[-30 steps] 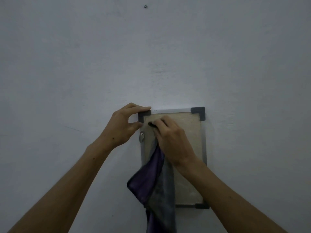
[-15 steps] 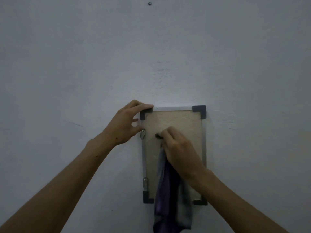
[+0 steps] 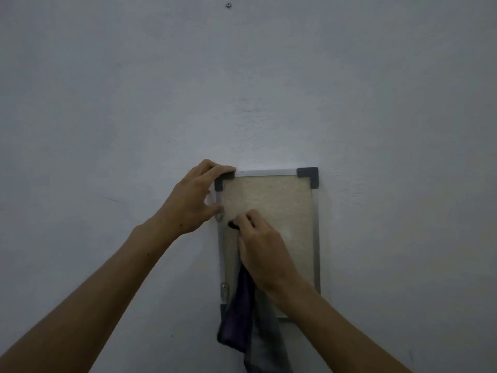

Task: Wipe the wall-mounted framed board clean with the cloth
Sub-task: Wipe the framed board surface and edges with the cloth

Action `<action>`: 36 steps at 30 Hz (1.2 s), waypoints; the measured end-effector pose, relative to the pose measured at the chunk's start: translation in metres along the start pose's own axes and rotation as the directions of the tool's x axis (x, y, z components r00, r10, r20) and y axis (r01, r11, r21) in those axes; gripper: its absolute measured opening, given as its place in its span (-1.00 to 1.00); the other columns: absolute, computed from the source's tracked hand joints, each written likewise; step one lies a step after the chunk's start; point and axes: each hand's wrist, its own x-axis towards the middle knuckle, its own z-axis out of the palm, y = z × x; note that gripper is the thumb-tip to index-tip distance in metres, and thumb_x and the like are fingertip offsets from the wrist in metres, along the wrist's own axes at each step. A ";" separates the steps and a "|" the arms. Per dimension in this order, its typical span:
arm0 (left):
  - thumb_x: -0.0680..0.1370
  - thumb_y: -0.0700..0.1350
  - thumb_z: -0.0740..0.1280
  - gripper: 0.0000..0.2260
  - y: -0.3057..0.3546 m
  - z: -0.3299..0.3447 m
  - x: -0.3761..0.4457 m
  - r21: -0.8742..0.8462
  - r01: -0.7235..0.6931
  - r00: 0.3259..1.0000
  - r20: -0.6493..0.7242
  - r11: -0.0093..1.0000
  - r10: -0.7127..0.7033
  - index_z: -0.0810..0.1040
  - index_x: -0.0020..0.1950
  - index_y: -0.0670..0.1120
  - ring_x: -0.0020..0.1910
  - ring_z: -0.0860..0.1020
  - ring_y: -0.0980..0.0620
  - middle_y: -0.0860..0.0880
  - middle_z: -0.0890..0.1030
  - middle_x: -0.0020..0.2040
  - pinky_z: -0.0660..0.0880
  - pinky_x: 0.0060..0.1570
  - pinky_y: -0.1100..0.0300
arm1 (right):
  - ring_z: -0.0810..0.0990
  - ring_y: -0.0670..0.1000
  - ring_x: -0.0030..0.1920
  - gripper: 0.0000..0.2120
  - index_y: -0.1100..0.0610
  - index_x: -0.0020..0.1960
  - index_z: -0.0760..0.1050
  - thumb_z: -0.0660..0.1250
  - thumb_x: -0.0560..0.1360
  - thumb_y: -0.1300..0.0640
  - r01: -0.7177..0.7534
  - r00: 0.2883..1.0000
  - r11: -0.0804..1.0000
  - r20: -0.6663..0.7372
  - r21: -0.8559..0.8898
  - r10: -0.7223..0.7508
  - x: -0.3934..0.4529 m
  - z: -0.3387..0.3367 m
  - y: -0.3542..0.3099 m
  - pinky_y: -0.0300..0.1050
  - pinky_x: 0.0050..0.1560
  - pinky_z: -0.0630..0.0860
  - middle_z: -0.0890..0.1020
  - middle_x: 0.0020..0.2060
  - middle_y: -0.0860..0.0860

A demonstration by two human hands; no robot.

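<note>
Purple cloth gripped in right hand, mid-wipe on board; left hand clamping top-left frame corner. Next: probably sweep rightward, pressure kept even.

Setting: indoor, type undetermined. Could be a home, office or workroom; the head view gives too little to decide. Field of view is almost entirely a plain painted wall, whitish-grey, matte, with faint scuffs and uneven patches. Lighting dim and cool. One small screw or bolt head is fixed in the wall near the top edge. A small framed board with grey plastic corner caps and a pale metal rim hangs flat on the wall. No furniture, floor or window is in view.
</note>
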 end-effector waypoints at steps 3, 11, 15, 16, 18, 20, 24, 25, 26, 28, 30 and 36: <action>0.40 -0.21 0.55 -0.34 0.001 0.000 0.000 0.009 -0.011 1.000 -0.018 1.000 0.011 0.40 0.45 0.03 0.24 0.45 0.03 0.06 0.42 0.27 0.56 0.21 -0.01 | 0.53 -0.08 -0.18 -0.90 0.17 0.09 0.49 0.31 0.59 0.27 -0.135 0.985 0.990 -0.104 0.043 0.139 -0.003 -0.012 0.011 -0.22 -0.14 0.62 0.52 0.01 0.04; 0.38 -0.15 0.56 -0.33 0.003 0.006 0.001 0.045 -0.020 0.999 -0.050 0.999 0.022 0.39 0.44 0.02 0.23 0.43 0.01 0.04 0.40 0.26 0.56 0.20 0.02 | 0.50 -0.11 -0.20 -0.91 0.16 0.08 0.51 0.33 0.58 0.22 -0.284 0.932 0.954 -0.206 0.094 0.298 -0.002 -0.007 0.001 -0.36 -0.22 0.52 0.52 0.00 0.03; 0.37 -0.13 0.57 -0.32 0.003 0.010 0.001 0.121 -0.032 0.996 -0.073 0.992 0.041 0.37 0.42 0.05 0.15 0.38 0.09 0.05 0.39 0.21 0.45 0.12 0.20 | 0.56 -0.03 -0.20 -0.88 0.18 0.13 0.51 0.29 0.60 0.25 -0.179 0.975 0.982 -0.123 0.059 0.185 0.008 0.009 -0.021 -0.19 -0.19 0.61 0.53 0.01 0.08; 0.37 -0.13 0.57 -0.32 0.003 0.010 0.001 0.139 -0.035 0.996 -0.073 0.990 0.045 0.37 0.42 0.05 0.14 0.38 0.10 0.05 0.39 0.20 0.40 0.09 0.24 | 0.55 -0.03 -0.20 -0.89 0.18 0.11 0.50 0.29 0.59 0.25 -0.187 0.974 0.980 -0.120 0.061 0.193 0.008 0.008 -0.019 -0.18 -0.20 0.62 0.53 0.01 0.07; 0.37 -0.12 0.57 -0.32 0.002 0.009 0.001 0.150 -0.035 0.997 -0.064 0.988 0.045 0.37 0.42 0.05 0.14 0.38 0.09 0.04 0.39 0.21 0.34 0.09 0.26 | 0.54 -0.04 -0.19 -0.90 0.17 0.09 0.49 0.31 0.58 0.23 -0.222 0.964 0.972 -0.133 0.070 0.230 0.003 -0.001 -0.007 -0.22 -0.19 0.61 0.51 0.02 0.06; 0.37 -0.13 0.57 -0.32 0.002 0.009 0.002 0.144 -0.033 0.997 -0.060 0.989 0.042 0.37 0.43 0.05 0.16 0.38 0.08 0.04 0.39 0.21 0.33 0.09 0.25 | 0.52 -0.06 -0.21 -0.90 0.16 0.05 0.48 0.35 0.56 0.22 -0.267 0.942 0.960 -0.188 0.079 0.278 -0.005 -0.014 0.009 -0.29 -0.23 0.56 0.50 -0.01 0.04; 0.37 -0.14 0.57 -0.32 0.002 0.011 0.002 0.127 -0.024 0.997 -0.071 0.992 0.033 0.38 0.42 0.04 0.16 0.38 0.08 0.04 0.39 0.22 0.34 0.10 0.25 | 0.49 -0.05 -0.27 -0.87 0.17 -0.05 0.45 0.40 0.51 0.22 -0.400 0.848 0.910 -0.332 0.111 0.413 -0.020 -0.036 0.038 -0.22 -0.29 0.53 0.49 -0.08 0.04; 0.37 -0.14 0.57 -0.32 0.002 0.011 0.002 0.123 -0.021 0.997 -0.073 0.992 0.030 0.38 0.43 0.04 0.17 0.38 0.07 0.04 0.39 0.23 0.34 0.11 0.25 | 0.50 -0.04 -0.27 -0.86 0.17 -0.05 0.44 0.40 0.51 0.22 -0.429 0.828 0.895 -0.344 0.120 0.443 -0.022 -0.038 0.040 -0.19 -0.29 0.56 0.48 -0.09 0.04; 0.37 -0.15 0.57 -0.32 0.002 0.012 0.002 0.120 -0.018 0.997 -0.077 0.993 0.028 0.38 0.43 0.04 0.17 0.38 0.07 0.03 0.39 0.23 0.34 0.11 0.25 | 0.51 -0.03 -0.27 -0.86 0.16 -0.05 0.43 0.40 0.51 0.21 -0.446 0.817 0.886 -0.345 0.129 0.462 -0.022 -0.038 0.040 -0.17 -0.28 0.58 0.48 -0.10 0.04; 0.37 -0.15 0.56 -0.33 0.001 0.013 0.001 0.115 -0.013 0.996 -0.086 0.993 0.023 0.38 0.42 0.04 0.15 0.37 0.09 0.04 0.39 0.22 0.33 0.11 0.26 | 0.50 -0.05 -0.28 -0.86 0.14 -0.05 0.42 0.39 0.52 0.20 -0.440 0.825 0.885 -0.321 0.155 0.466 -0.017 -0.033 0.031 -0.22 -0.28 0.56 0.49 -0.13 0.02; 0.38 -0.16 0.55 -0.34 0.003 0.015 0.001 0.110 -0.011 0.995 -0.097 0.994 0.022 0.38 0.42 0.03 0.14 0.36 0.10 0.04 0.38 0.22 0.32 0.10 0.27 | 0.48 -0.09 -0.31 -0.87 0.10 -0.06 0.40 0.37 0.55 0.18 -0.410 0.859 0.898 -0.264 0.158 0.439 -0.009 -0.024 0.019 -0.29 -0.32 0.50 0.49 -0.18 0.00; 0.37 -0.17 0.55 -0.33 0.002 0.014 0.000 0.110 -0.003 0.995 -0.094 0.994 0.014 0.38 0.42 0.03 0.16 0.34 0.12 0.04 0.38 0.23 0.32 0.11 0.29 | 0.52 -0.05 -0.25 -0.96 0.15 0.06 0.47 0.25 0.62 0.19 -0.227 0.965 0.972 -0.122 0.057 0.233 0.010 0.008 -0.020 -0.16 -0.24 0.57 0.55 -0.09 0.04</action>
